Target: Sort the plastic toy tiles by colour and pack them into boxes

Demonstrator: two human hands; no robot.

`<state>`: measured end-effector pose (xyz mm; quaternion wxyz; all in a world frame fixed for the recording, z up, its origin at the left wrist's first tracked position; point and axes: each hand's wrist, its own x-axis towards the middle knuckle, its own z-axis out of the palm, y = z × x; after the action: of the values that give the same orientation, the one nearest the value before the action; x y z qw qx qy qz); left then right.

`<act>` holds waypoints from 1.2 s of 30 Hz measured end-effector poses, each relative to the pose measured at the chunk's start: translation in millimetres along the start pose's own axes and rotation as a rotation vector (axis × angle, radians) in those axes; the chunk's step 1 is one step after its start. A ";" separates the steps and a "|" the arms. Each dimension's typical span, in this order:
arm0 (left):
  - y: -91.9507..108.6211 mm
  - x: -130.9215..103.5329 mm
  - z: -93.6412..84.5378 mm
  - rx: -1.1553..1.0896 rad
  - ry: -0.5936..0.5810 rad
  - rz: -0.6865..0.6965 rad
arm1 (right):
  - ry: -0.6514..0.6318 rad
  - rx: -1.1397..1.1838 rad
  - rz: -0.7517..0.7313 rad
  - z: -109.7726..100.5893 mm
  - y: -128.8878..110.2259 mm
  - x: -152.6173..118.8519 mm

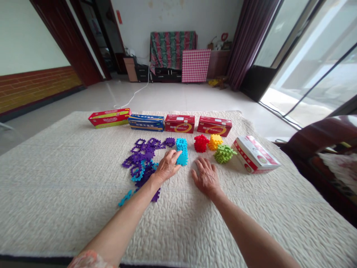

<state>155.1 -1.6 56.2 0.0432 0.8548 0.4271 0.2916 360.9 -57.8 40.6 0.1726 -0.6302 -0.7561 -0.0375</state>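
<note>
My left hand (167,165) has its thumb and fingers closed round the near end of a stack of light blue toothed pieces (182,149). Flat on the cloth, fingers spread, lies my right hand (206,176), holding nothing. Beyond it sit a red pile (201,143), a yellow pile (215,142) and a green pile (224,153) of similar pieces. Loose purple pieces (145,154) are scattered left of my left hand, with some light blue ones (138,175) among them; my left forearm partly covers this group.
Across the back of the quilted cloth (69,167) stand a red-green box (110,118), a blue box (146,123) and two red boxes (180,124). A white-red box (256,154) lies at the right, near a dark wooden chair (320,137).
</note>
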 end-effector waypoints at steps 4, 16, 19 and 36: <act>-8.6 -21.4 -23.6 0.057 0.043 -0.118 | -0.038 -0.065 0.069 -5.4 -4.6 -1.1; -36.5 -64.0 -66.6 0.151 -0.022 -0.271 | -0.148 -0.075 0.315 -8.0 -43.3 -23.2; -42.3 -56.9 -62.0 0.142 -0.060 -0.210 | -0.114 -0.079 0.320 -5.2 -44.3 -27.1; -99.0 -56.9 -73.6 0.234 -0.001 -0.276 | -0.063 -0.061 0.299 -6.7 -45.3 -26.8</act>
<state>19.4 5.0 58.8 -0.0168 0.7876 0.5712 0.2307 322.4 -94.1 45.9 0.1331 -0.7416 -0.6573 -0.0145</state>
